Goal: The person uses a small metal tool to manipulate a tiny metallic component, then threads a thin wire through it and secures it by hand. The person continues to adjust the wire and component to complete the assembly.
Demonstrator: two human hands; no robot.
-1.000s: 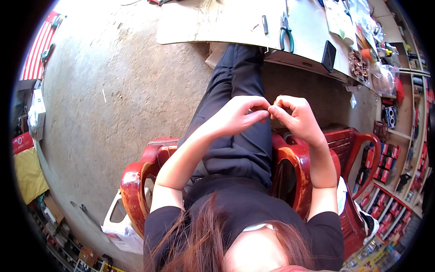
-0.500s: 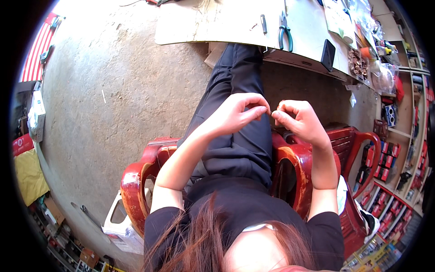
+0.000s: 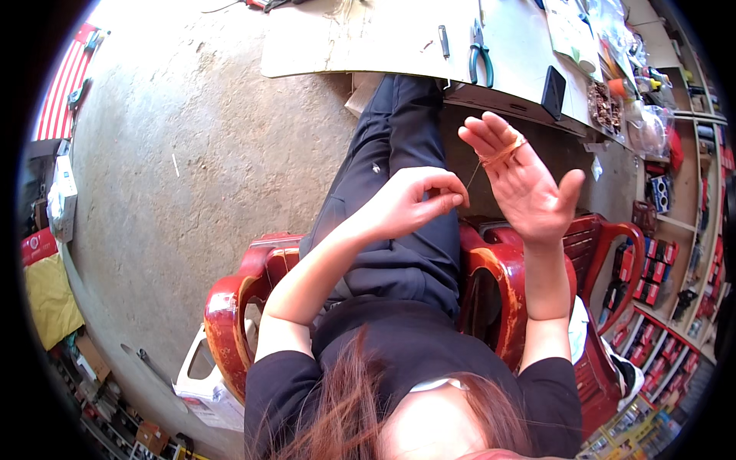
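Over my lap, my left hand [image 3: 420, 201] is closed in a pinch on the end of a thin strand. The strand [image 3: 473, 178] runs up and right from those fingertips and looks like thread or fine wire. Several turns of a copper-coloured strand [image 3: 502, 156] lie around the fingers of my right hand [image 3: 529, 180]. That hand is raised with the palm in view, fingers stretched out and thumb held away. On the table [image 3: 345, 57] ahead lie blue-handled pliers [image 3: 481, 61], a small dark-handled tool [image 3: 444, 41] and a black phone [image 3: 553, 93].
Red chair armrests [image 3: 226, 314] stand at both my sides. At the table's right are a tray of copper-coloured pieces [image 3: 606, 109] and clear plastic bags [image 3: 652, 132]. Shelves with red boxes [image 3: 652, 268] line the right side. A white stool [image 3: 203, 360] stands at lower left.
My right hand has moved up and away from the left and turned, its fingers unfolding from a pinch. The strand around it now shows. My left hand has shifted slightly down, still pinching.
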